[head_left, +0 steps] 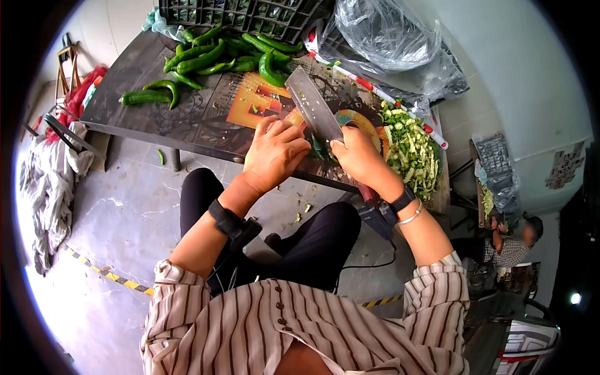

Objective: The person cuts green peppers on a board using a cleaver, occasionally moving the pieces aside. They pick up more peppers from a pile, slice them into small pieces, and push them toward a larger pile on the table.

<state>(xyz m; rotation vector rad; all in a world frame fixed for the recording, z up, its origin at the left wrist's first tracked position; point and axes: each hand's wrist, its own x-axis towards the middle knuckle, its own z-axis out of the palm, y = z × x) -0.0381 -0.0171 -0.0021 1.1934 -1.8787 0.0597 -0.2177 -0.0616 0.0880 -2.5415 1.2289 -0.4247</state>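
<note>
My right hand [362, 156] is wrapped round the handle of a cleaver [312, 103], its broad blade pointing up and left over the table. Bits of green cling to the steel. Close by on the left, my left hand [275, 150] has its fingers curled on a green chili pepper [317, 149], which shows only in part between the two hands. Chopped green pepper [409, 150] is heaped at the table's right end. Whole green chili peppers [206, 57] lie in a pile at the back, and several more lie nearer on the left.
A black plastic crate [244, 15] stands behind the pile. Clear plastic bags [387, 34] lie at the back right, with a red-and-white strip [362, 81] along them. The dark table's front edge [194, 145] runs above my knees. A co-worker [509, 244] sits far right.
</note>
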